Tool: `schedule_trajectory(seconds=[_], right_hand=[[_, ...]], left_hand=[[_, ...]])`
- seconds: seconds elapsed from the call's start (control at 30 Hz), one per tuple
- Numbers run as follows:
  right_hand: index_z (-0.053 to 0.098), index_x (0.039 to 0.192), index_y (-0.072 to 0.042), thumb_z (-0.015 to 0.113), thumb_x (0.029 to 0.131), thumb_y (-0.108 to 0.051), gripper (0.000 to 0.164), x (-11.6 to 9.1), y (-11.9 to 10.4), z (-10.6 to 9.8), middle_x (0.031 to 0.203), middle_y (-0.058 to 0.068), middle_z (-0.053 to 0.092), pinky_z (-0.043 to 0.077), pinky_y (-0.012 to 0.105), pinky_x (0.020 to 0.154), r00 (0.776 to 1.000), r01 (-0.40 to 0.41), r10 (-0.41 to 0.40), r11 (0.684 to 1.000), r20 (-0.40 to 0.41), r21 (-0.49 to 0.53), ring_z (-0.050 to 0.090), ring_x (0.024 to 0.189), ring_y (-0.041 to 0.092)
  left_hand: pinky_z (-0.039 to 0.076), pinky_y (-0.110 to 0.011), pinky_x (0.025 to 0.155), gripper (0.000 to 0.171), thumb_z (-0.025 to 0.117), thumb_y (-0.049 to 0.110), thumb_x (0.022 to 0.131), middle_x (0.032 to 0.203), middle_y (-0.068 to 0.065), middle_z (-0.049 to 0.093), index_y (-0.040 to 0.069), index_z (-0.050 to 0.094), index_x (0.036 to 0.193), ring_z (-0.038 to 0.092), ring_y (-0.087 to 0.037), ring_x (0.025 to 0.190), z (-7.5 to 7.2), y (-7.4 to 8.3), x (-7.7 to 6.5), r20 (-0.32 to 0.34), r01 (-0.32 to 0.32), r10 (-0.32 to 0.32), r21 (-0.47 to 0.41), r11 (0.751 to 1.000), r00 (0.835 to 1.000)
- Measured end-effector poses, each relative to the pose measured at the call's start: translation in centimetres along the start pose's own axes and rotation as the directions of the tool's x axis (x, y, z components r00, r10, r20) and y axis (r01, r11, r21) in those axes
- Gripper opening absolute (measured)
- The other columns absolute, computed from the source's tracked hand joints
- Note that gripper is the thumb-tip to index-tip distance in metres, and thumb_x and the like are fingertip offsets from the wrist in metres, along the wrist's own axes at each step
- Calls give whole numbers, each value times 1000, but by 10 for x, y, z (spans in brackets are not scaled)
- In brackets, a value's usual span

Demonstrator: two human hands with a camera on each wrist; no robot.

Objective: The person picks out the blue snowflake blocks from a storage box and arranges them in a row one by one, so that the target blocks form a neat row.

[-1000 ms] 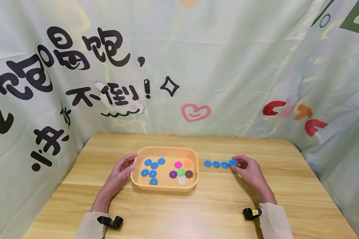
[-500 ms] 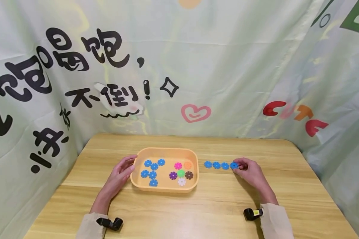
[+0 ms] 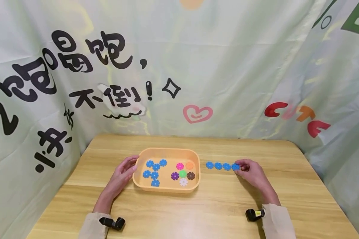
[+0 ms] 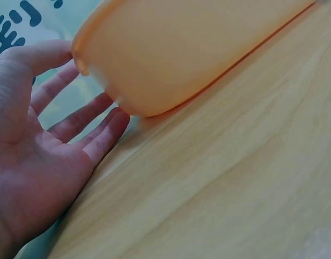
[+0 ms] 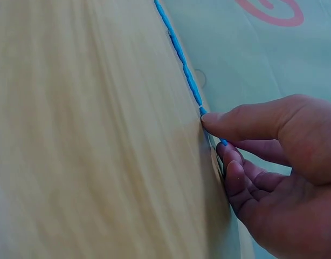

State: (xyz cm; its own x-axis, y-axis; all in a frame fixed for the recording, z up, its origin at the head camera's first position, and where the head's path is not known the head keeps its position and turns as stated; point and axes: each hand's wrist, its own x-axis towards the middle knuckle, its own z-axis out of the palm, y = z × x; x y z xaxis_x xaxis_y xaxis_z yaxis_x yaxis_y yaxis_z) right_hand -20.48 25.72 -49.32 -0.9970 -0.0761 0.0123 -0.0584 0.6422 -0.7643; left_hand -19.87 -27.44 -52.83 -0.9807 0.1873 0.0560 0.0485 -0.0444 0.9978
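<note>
My right hand (image 3: 252, 173) pinches a blue notched plastic disc (image 3: 235, 167) between thumb and fingers, low over the table. This disc lines up with the right end of a row of three matching blue discs (image 3: 218, 166). From the right wrist view, the row shows edge-on as a thin blue strip (image 5: 179, 51), and the thumb covers part of the held disc. On the other side, my left hand (image 3: 124, 173) touches the left end of an orange plastic tray (image 3: 166, 189). Its fairly straight fingers (image 4: 109, 129) rest against the outer wall, the thumb at the rim.
Inside the tray, several blue discs (image 3: 154, 175) lie at the left. Pink, orange, purple, green, brown and white discs (image 3: 183, 182) cluster at its right. The wooden table (image 3: 215, 212) meets a printed curtain (image 3: 236, 76) behind.
My right hand has come down slightly with its blue disc, which overlapped its neighbour and now sits level with the row. The left hand stays at the tray. The head view shifts a little.
</note>
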Motion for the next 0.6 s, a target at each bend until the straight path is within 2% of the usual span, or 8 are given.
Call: schedule_trajectory(seconds=[0.37,0.6], right_hand=[[67,123,6,74,93,-3,32,1,3,0,102,13,64,51,26,67,1000,0,0,1000,1,0,56,87,23],[66,124,6,74,93,-4,34,1,4,0,103,14,64,50,26,67,1000,-17,17,1000,11,13,55,89,24]], left_hand=[[50,-28,102,50,59,18,105,155,-18,40,7,44,151,49,-19,134,2,1,-1,-10,12,-12,4,1000,1000],[51,-29,101,50,59,16,105,155,-20,41,6,44,151,51,-20,133,1,-1,-1,-6,-6,6,17,1000,1000]])
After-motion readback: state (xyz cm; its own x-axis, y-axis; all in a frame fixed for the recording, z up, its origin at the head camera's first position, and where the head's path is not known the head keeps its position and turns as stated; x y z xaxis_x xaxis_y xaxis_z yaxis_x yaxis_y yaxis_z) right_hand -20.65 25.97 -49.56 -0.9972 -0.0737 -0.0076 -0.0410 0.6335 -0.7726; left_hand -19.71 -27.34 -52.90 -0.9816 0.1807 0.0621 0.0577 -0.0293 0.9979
